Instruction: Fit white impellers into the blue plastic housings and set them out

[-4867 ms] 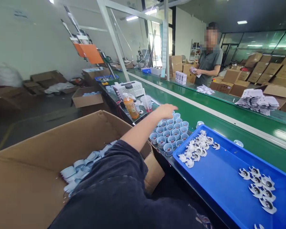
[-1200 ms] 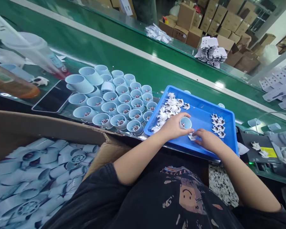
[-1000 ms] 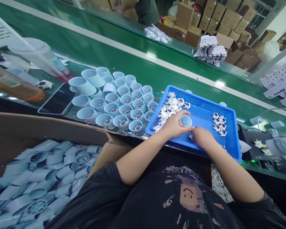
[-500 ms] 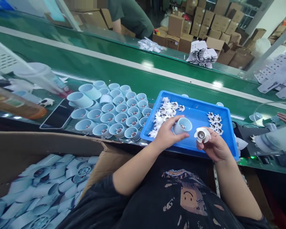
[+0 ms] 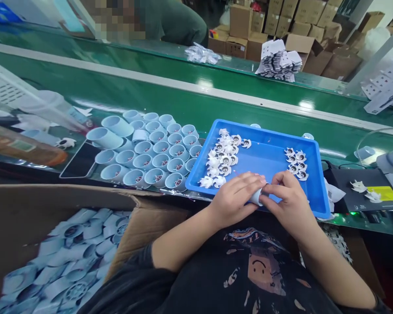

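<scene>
One pale blue plastic cup (image 5: pixel 256 198) is recorded, held on its side above the near edge of a bright blue plastic tray (image 5: pixel 265 150) and largely hidden by the hands. It is gripped between a left hand (image 5: pixel 232 200) and a right hand (image 5: pixel 290 203). The left hand's fingers (image 5: pixel 244 182) are laid close together over the cup, and the right hand's fingers (image 5: pixel 277 185) are curled narrowly around its other end. Whether a further part is enclosed cannot be told.

In the tray are a loose left cluster of white fan-shaped plastic parts (image 5: pixel 221 159) and a smaller right cluster of matching white parts (image 5: pixel 295 163). Left of the tray, a packed group of upright pale blue cups (image 5: pixel 153 152) is placed on a dark bench. Near left, an open brown cardboard box (image 5: pixel 144 213) is filled with loose pale blue cups (image 5: pixel 78 257). Right of the tray, two white parts are laid on a black mat (image 5: pixel 356 187). Far off, a green conveyor belt (image 5: pixel 150 98) is crossed in view, and a stack of white die-cut card sheets (image 5: pixel 277 61) is seen beyond it.
</scene>
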Demonstrator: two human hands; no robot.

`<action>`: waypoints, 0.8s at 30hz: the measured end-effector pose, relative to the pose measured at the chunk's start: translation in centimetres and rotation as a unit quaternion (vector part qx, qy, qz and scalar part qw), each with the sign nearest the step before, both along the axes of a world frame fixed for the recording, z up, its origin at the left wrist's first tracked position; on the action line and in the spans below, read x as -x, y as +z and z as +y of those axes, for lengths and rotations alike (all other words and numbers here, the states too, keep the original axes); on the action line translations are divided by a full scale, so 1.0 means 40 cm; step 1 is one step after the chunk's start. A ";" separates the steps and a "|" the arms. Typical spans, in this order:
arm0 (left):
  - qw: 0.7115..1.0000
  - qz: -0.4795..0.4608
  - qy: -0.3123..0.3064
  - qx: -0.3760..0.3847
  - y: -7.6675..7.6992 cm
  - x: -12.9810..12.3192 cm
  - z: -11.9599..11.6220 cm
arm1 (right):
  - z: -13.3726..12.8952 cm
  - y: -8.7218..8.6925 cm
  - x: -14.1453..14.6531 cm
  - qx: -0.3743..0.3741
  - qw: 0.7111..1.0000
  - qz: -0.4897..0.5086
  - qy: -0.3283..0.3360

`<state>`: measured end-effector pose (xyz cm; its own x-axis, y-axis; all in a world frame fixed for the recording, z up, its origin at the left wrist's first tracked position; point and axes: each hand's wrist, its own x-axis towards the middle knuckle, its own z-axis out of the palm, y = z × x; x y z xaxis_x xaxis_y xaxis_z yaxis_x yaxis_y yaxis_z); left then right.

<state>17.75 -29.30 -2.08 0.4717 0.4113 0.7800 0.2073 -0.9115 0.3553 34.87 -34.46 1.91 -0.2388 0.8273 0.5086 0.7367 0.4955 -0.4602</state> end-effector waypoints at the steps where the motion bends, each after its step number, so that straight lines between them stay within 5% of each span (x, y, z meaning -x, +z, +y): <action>1: 1.000 -0.005 0.011 -0.003 0.000 -0.002 -0.001 | 0.005 -0.007 -0.001 0.001 1.000 0.004 0.000; 6: 1.000 0.017 0.002 -0.005 -0.010 0.001 0.022 | 0.006 -0.029 -0.021 0.002 1.000 0.001 -0.016; 11: 0.995 0.052 0.023 0.078 -0.016 0.036 0.065 | -0.045 -0.025 -0.036 0.008 0.998 0.054 0.040; 16: 0.980 0.109 0.104 0.130 0.044 0.054 0.167 | -0.089 -0.061 -0.078 0.006 0.997 0.058 0.043; 18: 0.955 0.119 0.208 0.174 0.085 0.064 0.259 | -0.101 -0.082 -0.106 -0.005 0.998 0.053 0.022; 21: 0.873 0.182 0.383 0.243 0.142 0.087 0.423 | -0.122 -0.112 -0.145 -0.037 0.999 0.034 0.016; 24: 0.799 0.263 0.450 0.301 0.159 0.097 0.547 | -0.146 -0.158 -0.173 -0.059 0.997 0.036 0.021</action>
<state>13.86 -7.40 4.29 -0.0287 0.9940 0.1053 0.9471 -0.0067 0.3209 41.80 -40.30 -4.41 -0.2312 0.7510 0.6185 0.6807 0.5791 -0.4486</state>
